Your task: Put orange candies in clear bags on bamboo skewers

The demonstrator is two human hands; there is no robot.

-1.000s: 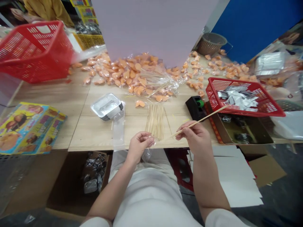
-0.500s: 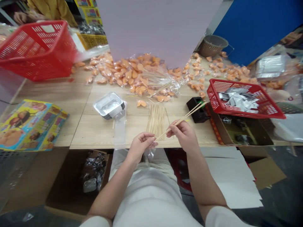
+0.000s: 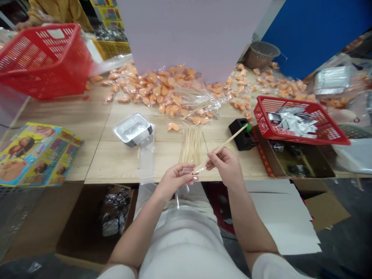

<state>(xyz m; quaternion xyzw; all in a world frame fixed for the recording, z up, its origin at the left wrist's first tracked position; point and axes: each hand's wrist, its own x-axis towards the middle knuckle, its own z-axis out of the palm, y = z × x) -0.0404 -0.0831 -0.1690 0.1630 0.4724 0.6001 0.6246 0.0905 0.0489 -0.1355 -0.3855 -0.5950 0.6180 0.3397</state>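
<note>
My right hand (image 3: 228, 167) pinches a few thin wooden skewers (image 3: 234, 136), which slant up to the right. Their lower ends meet the fingertips of my left hand (image 3: 173, 181), closed on a clear plastic bag (image 3: 178, 198) that hangs below the table edge. Whether the ends are inside the bag I cannot tell. Just beyond my hands a bundle of loose wooden skewers (image 3: 190, 145) lies on the table (image 3: 116, 162). A black tape dispenser (image 3: 240, 135) stands right of them, and stacked foil trays (image 3: 133, 130) sit to the left.
Bagged orange pieces (image 3: 162, 91) are heaped at the back against a pale panel (image 3: 188, 35). On the right, a red basket (image 3: 325, 128) of silvery packets rests over a box (image 3: 267, 162). Printed boxes (image 3: 37, 155) and a tilted red basket (image 3: 66, 69) are left.
The skewers in my right hand have come closer together, nearly in line. My left hand has shifted slightly right, and the hanging plastic bag has changed shape.
</note>
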